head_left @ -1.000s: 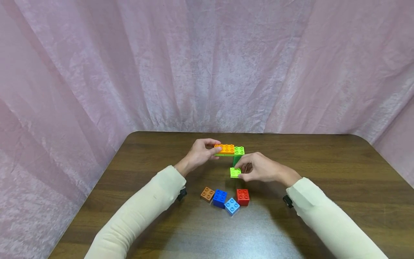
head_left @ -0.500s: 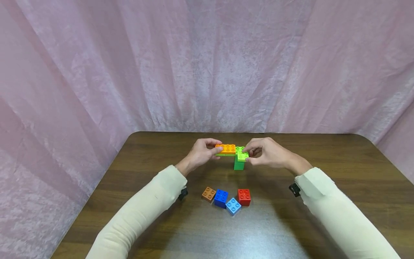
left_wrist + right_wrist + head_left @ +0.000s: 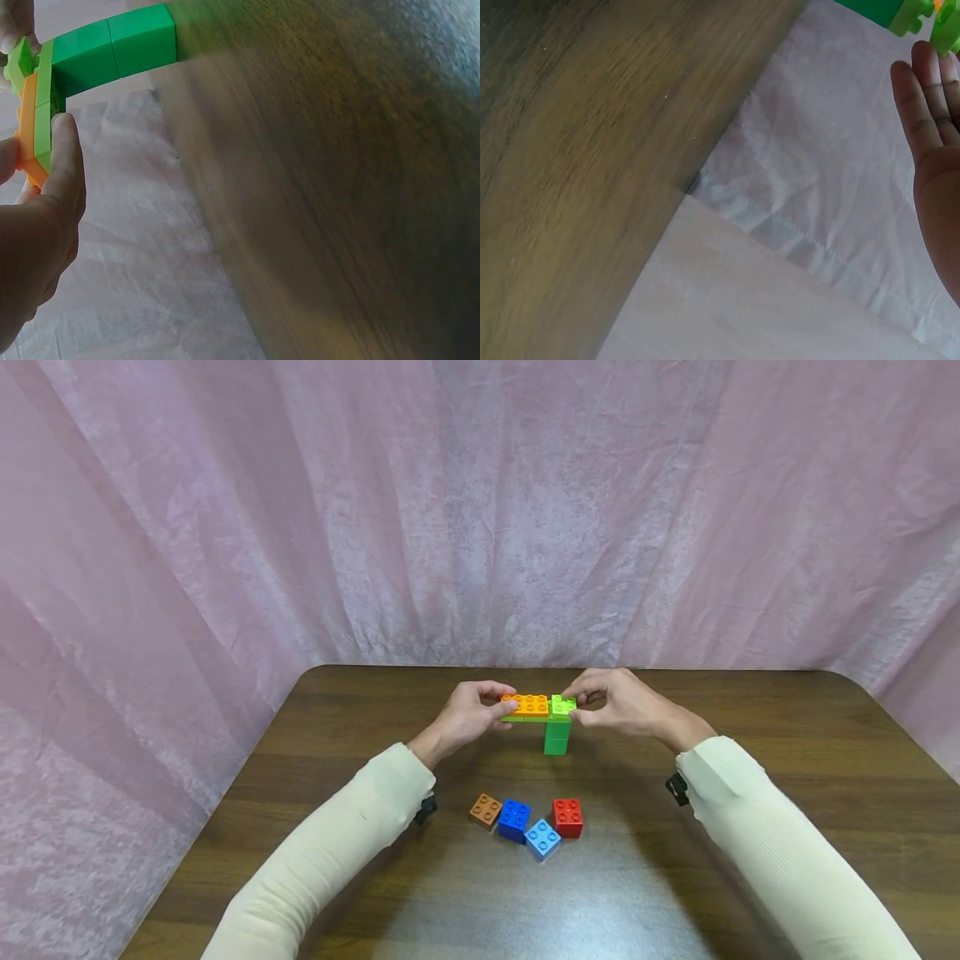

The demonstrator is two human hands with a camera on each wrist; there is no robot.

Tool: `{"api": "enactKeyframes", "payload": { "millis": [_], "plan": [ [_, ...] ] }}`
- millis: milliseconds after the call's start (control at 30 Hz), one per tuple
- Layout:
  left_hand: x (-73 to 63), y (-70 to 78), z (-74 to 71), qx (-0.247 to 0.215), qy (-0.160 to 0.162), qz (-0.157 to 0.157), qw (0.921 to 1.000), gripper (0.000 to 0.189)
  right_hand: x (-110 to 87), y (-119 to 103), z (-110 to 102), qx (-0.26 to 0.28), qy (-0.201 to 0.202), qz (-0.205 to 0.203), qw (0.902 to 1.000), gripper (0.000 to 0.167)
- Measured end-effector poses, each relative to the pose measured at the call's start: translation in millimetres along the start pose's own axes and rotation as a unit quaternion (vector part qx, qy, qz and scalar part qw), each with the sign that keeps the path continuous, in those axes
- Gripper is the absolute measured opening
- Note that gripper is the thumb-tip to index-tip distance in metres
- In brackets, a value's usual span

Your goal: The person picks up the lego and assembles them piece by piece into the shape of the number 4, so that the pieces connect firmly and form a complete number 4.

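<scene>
Near the middle of the far edge of a dark-brown wood-grain table (image 3: 750,718), a long orange eight-stud plastic brick (image 3: 531,703) is being pinched at its left end by the left hand (image 3: 468,710). A light-green flat plastic layer (image 3: 43,131) is being gripped with it, from beneath. The layer's right end is being joined by an emerald-green plastic column (image 3: 557,739) of two blocks; whether its foot is being borne by the table cannot be told.

A lime-green square plastic brick (image 3: 562,706) is being pinched by the right hand (image 3: 626,706) over the layer's right end, beside the orange brick. In the left wrist view it is being seen tilted; full contact cannot be confirmed.

Farther from the far edge, four loose square plastic bricks are being carried by the table: brown (image 3: 486,811), nearest the left edge; dark-blue (image 3: 513,820), just beside; light-blue (image 3: 542,839), set cornerwise; red (image 3: 567,817), nearest the right edge.
</scene>
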State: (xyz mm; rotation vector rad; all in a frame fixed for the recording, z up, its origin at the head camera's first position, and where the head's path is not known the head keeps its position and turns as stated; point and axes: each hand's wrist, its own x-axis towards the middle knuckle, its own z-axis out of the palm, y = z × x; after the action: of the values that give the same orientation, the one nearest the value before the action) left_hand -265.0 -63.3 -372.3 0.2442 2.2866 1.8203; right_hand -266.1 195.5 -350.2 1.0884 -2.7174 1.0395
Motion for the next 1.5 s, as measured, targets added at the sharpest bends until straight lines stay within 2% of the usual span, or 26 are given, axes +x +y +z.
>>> {"api": "enactKeyframes", "payload": {
  "millis": [167,433,767,1033,1500],
  "plan": [
    [0.5,-0.6,0.6,-0.002,-0.003,0.003,1.0,0.028,3.8,2.5,0.9,-0.024,-0.009,-0.008,0.9996,0.029],
    [0.0,-0.3,-0.4,-0.004,-0.012,0.006,0.9999,0.028,5.9,4.1,2.0,-0.02,-0.01,-0.005,0.9997,0.028],
    [0.2,-0.7,-1.2,0.007,-0.008,0.005,0.9999,0.028,8.4,4.8,1.2,-0.007,-0.017,0.004,0.9998,0.028],
    [0.6,-2.0,-1.6,0.004,-0.008,0.003,1.0,0.029,9.8,3.1,1.5,0.016,-0.023,0.026,0.9993,0.028],
    [0.2,-2.2,-3.4,0.001,-0.023,0.009,0.9997,0.031,6.8,9.7,6.3,0.053,-0.018,0.034,0.9979,0.026]
  ]
}}
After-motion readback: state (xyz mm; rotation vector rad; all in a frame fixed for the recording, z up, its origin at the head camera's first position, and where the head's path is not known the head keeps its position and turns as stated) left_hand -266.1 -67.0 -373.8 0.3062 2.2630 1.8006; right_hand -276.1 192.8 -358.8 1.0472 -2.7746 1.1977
